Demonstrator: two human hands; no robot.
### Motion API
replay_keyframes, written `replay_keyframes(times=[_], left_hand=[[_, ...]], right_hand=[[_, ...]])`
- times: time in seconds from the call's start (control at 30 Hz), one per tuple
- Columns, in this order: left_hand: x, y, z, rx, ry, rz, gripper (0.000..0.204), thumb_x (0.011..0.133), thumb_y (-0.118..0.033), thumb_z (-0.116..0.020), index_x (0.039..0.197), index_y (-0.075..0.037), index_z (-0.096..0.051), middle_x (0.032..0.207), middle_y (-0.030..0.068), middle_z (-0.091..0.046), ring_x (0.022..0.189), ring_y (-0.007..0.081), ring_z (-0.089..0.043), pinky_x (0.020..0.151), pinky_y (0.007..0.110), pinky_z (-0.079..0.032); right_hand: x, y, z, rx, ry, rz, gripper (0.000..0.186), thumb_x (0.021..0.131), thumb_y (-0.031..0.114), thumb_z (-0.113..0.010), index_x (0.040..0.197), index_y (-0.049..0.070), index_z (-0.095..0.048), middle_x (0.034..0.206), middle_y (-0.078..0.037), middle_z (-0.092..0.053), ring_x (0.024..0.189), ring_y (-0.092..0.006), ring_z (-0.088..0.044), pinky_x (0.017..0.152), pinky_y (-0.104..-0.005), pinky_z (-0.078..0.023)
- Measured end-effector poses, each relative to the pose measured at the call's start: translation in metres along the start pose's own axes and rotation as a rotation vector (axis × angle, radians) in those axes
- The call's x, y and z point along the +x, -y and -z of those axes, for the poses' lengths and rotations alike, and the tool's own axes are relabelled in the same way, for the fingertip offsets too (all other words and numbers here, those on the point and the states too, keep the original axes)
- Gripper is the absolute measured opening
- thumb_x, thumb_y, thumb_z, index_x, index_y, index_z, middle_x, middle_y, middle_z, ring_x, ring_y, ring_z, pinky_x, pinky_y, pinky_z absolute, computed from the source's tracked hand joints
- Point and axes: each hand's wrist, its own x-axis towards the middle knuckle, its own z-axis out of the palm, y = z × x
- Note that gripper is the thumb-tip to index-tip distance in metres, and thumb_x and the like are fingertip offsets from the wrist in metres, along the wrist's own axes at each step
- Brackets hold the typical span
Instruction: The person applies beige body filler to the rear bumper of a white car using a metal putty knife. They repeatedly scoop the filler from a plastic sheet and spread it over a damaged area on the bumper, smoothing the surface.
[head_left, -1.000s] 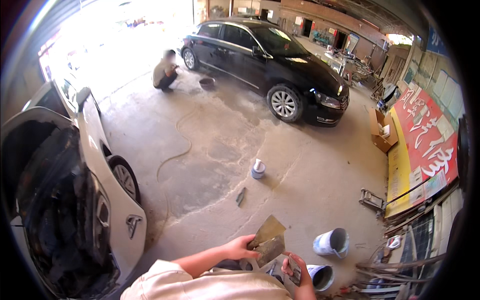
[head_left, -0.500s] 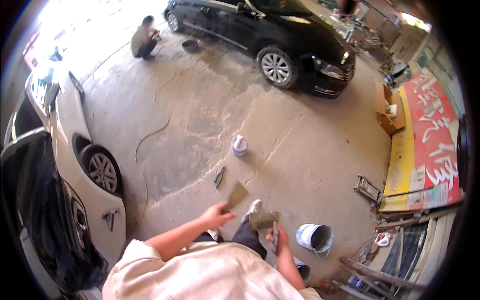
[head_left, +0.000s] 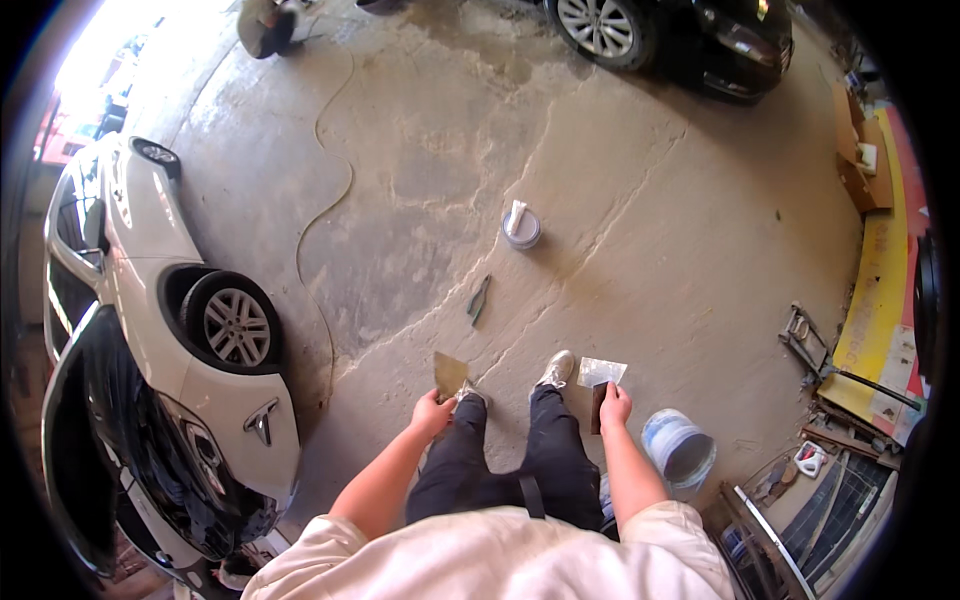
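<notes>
My left hand is closed round the grip of a putty knife, its broad brownish blade pointing up and forward past my left shoe. On the other side, my right hand is wrapped round a second putty knife with a dark handle and a wide, shiny pale blade. The two blades are apart, one either side of my feet. Beside my right forearm stands a white-and-blue bucket with its dark mouth showing. On the concrete ahead lie pliers, and beyond them stands a small can with a white tube on top.
A white car with raised bonnet stands at the left, a black car at the far right. Another person crouches at the far left. A hose snakes over the floor. Boards, a metal frame and a cardboard box line the right.
The view has tipped further down toward my feet. My hands have drawn apart and lowered to either side of my legs, and the right putty knife's blade now catches light.
</notes>
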Motion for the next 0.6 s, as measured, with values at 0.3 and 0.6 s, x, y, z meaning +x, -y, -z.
replay_keyframes(times=[0.3, 0.6], left_hand=[[0.285, 0.046, -0.087, 0.642, 0.132, -0.02, 0.041, 0.078, -0.033, -0.066, 0.108, -0.004, -0.061, 0.097, 0.0198, -0.067, 0.094, 0.0336, -0.064, 0.083, 0.043, -0.051], [0.479, 0.09, -0.166, 0.707, 0.131, -0.362, 0.036, 0.08, -0.037, -0.065, 0.097, -0.005, -0.059, 0.092, 0.0171, -0.067, 0.09, 0.0358, -0.063, 0.077, 0.046, -0.051]], right_hand=[[0.089, -0.047, -0.17, -0.216, 0.226, 0.188, 0.036, 0.091, 0.032, -0.059, 0.078, -0.002, -0.059, 0.072, -0.02, -0.059, 0.065, -0.0238, -0.058, 0.063, -0.0396, -0.045], [0.21, 0.011, -0.286, -0.53, 0.544, 0.433, 0.033, 0.088, 0.029, -0.062, 0.084, -0.003, -0.061, 0.074, -0.022, -0.062, 0.064, -0.0353, -0.057, 0.062, -0.0397, -0.045]])
